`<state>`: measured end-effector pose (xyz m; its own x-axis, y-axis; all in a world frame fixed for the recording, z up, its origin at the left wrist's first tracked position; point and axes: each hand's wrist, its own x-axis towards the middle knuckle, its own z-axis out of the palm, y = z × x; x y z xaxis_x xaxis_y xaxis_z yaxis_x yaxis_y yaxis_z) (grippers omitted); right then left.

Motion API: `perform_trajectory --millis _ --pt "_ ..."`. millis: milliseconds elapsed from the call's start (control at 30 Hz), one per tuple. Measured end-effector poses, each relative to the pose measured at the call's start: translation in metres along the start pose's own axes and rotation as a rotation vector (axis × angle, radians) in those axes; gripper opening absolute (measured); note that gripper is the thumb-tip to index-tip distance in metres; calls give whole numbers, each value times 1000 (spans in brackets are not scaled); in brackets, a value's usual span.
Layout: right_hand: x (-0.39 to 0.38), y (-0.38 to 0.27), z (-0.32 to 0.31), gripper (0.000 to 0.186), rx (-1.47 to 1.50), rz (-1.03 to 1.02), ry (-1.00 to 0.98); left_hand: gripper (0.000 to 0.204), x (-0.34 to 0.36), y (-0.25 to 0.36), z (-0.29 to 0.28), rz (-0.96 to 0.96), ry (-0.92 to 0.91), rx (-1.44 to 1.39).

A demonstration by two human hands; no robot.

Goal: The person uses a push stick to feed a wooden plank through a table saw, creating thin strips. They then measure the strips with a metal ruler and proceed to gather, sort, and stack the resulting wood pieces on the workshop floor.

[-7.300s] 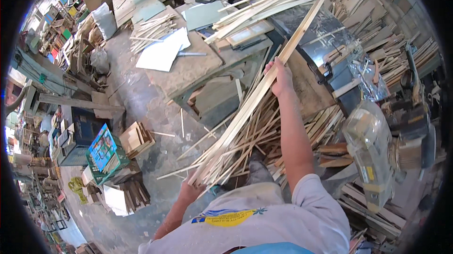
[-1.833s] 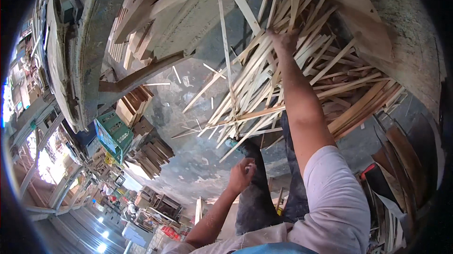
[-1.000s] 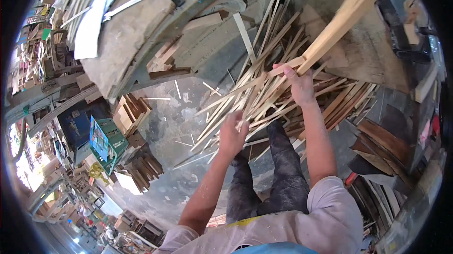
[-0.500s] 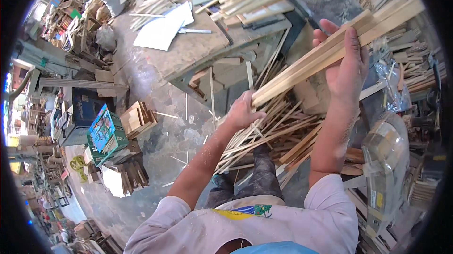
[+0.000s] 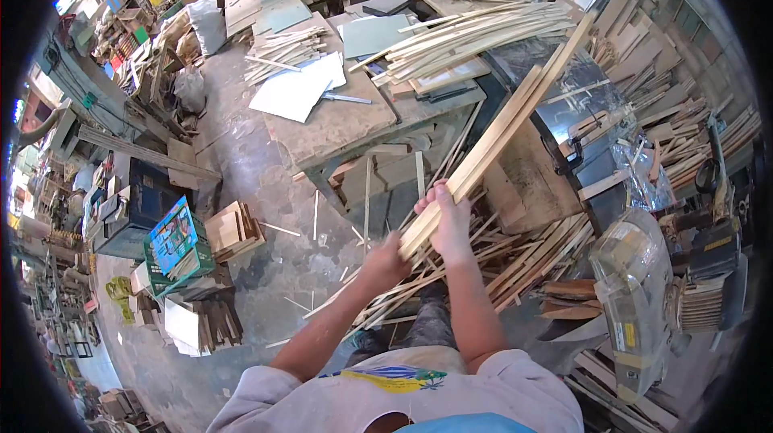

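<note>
- In the head view, the room is a crowded wood workshop, and its concrete floor [image 5: 250,151] is visible to the left of the hands.
- The right hand [image 5: 449,224] is grasping a small bundle of long pale wooden strips [image 5: 503,131], with the fingers showing on the bundle's left side.
- The left hand [image 5: 386,261] is curled at the lower end of this bundle, below and to the left of the right hand. It is blurred, so I cannot tell if its fingers are closed around the wood.
- From the hands, the bundle rises tilted toward the upper right; its strips end unevenly at the far end.
- Beneath and to the right of the right hand, a loose heap of strips [image 5: 535,264] lies on the floor.
- Beyond the hands stands a worktable [image 5: 354,115], bearing a white sheet [image 5: 294,88] and, farther right, a pile of thin strips [image 5: 483,35].
- To the right of the right hand, well apart from it, there is a dark clamp [image 5: 570,156]; nearer to the person is a machine part wrapped in clear plastic [image 5: 636,272].
- Well to the left of the left hand sits a green crate [image 5: 201,262], with a blue printed panel [image 5: 172,241] leaning on it, and stacked boards [image 5: 231,232] just beside it.
</note>
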<state>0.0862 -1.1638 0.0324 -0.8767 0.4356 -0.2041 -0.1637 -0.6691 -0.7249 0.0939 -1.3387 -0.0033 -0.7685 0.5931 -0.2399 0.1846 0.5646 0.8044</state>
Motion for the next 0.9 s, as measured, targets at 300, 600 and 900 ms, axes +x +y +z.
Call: perform_trajectory --millis 300,600,900 --pt "83 26 -59 51 -111 100 -61 31 48 -28 -36 -173 129 284" --pt "19 31 -274 31 -431 517 366 22 449 152 -100 408 314 887" --pt "-38 81 -394 22 -490 724 628 36 488 147 74 761 193 274"
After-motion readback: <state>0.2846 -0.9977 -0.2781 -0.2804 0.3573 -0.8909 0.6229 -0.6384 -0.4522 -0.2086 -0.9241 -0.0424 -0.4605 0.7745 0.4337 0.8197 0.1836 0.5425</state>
